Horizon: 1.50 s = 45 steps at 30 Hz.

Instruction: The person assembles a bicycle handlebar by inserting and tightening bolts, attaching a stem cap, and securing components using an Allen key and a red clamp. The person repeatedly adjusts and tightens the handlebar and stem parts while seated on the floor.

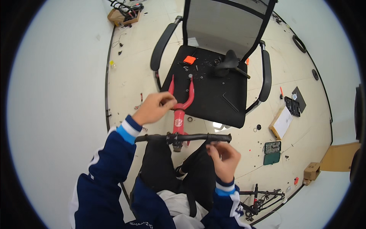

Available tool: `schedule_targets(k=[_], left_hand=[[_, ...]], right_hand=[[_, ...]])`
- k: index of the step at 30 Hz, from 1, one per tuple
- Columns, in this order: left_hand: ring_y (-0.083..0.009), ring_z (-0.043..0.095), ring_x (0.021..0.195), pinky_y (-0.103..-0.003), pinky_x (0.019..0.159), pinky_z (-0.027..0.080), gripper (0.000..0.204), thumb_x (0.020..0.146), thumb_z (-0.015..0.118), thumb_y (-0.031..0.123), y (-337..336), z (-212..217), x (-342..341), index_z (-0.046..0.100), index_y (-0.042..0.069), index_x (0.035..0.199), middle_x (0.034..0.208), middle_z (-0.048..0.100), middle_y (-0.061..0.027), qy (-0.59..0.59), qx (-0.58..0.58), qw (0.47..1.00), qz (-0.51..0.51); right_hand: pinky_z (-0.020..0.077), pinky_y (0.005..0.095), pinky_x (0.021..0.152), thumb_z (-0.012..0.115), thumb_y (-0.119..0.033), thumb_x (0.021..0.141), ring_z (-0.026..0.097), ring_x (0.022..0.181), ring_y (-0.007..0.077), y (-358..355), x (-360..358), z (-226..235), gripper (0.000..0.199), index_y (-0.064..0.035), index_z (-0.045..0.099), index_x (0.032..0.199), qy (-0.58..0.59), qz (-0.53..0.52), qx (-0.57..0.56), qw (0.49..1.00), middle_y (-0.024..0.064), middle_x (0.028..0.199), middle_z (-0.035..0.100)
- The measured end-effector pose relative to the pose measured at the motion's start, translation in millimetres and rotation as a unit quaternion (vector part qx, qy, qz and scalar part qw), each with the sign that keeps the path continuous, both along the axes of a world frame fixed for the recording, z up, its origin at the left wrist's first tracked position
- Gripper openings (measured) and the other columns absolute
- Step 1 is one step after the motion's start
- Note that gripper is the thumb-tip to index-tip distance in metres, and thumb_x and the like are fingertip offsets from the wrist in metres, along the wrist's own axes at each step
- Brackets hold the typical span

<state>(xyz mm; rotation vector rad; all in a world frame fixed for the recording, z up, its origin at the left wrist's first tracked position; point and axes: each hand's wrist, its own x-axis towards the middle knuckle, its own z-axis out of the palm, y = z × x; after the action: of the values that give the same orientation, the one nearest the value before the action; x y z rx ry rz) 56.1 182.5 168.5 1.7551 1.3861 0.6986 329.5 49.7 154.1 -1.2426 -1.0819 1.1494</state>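
Note:
A black handlebar (196, 137) lies crosswise above my thighs, clamped to a red bicycle head tube (178, 120) with a round white emblem. From it a red fork (187, 101) points away from me, its two legs over the front of the black chair seat (213, 108). My left hand (154, 108) is beside the fork's crown, thumb and fingers curled together. Just below the handlebar's right end is my right hand (225, 158), with its fingers bent and pinched close to the bar. What either hand pinches, if anything, is too small or hidden to make out.
On the seat are a black saddle (228, 63), an orange piece (189, 60), a hex key (230, 102) and several small parts. Right on the floor lie a white-topped box (282, 123), a green case (272, 158) and a black bike frame (263, 200). Walls rise on both sides.

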Motion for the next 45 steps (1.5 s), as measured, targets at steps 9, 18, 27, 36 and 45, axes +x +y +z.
schedule_targets(k=[9, 18, 27, 36, 45], left_hand=[[-0.0187, 0.066, 0.082, -0.029, 0.073, 0.05, 0.016, 0.087, 0.071, 0.007, -96.8, -20.6, -4.8, 0.074, 0.002, 0.102, 0.092, 0.073, -0.0106, -0.109, 0.082, 0.988, 0.067], [-0.0166, 0.068, 0.082, -0.029, 0.075, 0.052, 0.017, 0.086, 0.071, 0.004, -111.7, -58.3, -2.2, 0.074, -0.001, 0.102, 0.089, 0.074, -0.0095, -0.185, 0.048, 0.972, 0.139], [-0.0174, 0.07, 0.078, -0.03, 0.076, 0.053, 0.019, 0.082, 0.068, -0.002, -110.0, -73.1, 4.4, 0.072, -0.003, 0.101, 0.087, 0.075, -0.0138, -0.195, 0.095, 0.964, 0.152], [-0.0142, 0.069, 0.077, -0.03, 0.074, 0.054, 0.02, 0.078, 0.076, 0.002, -106.4, -61.8, 11.9, 0.074, -0.002, 0.097, 0.084, 0.075, -0.0124, -0.196, 0.092, 0.959, 0.184], [-0.0137, 0.07, 0.087, -0.029, 0.081, 0.054, 0.028, 0.079, 0.075, -0.001, -100.9, -73.7, 14.1, 0.071, -0.003, 0.106, 0.092, 0.075, -0.0102, -0.222, 0.077, 0.963, 0.13]], right_hand=[[0.0564, 0.0256, 0.076, 0.072, -0.005, 0.088, 0.073, 0.081, 0.0155, 70.2, -86.4, -11.3, 0.015, 0.0071, 0.067, 0.096, -0.095, 0.161, 0.081, 0.979, 0.0104, 0.087, 0.073], [0.0544, 0.0279, 0.067, 0.072, -0.006, 0.085, 0.074, 0.072, 0.0187, 61.2, -105.1, -24.1, 0.014, 0.0048, 0.067, 0.093, -0.171, 0.149, 0.15, 0.962, 0.0122, 0.078, 0.072], [0.0555, 0.0333, 0.068, 0.072, -0.004, 0.082, 0.071, 0.072, 0.0288, 57.3, -119.3, -7.4, 0.016, 0.0034, 0.07, 0.095, -0.286, 0.201, 0.267, 0.898, 0.0167, 0.08, 0.07], [0.0551, 0.0292, 0.068, 0.069, 0.0, 0.086, 0.073, 0.073, 0.0228, 60.1, -114.8, 2.2, 0.015, 0.0034, 0.073, 0.1, -0.328, 0.218, 0.247, 0.885, 0.0168, 0.083, 0.073], [0.0564, 0.0307, 0.078, 0.062, 0.004, 0.09, 0.074, 0.084, 0.0253, 64.2, -101.1, 1.7, 0.022, 0.0072, 0.067, 0.111, -0.245, 0.274, 0.151, 0.918, 0.0169, 0.092, 0.073]])
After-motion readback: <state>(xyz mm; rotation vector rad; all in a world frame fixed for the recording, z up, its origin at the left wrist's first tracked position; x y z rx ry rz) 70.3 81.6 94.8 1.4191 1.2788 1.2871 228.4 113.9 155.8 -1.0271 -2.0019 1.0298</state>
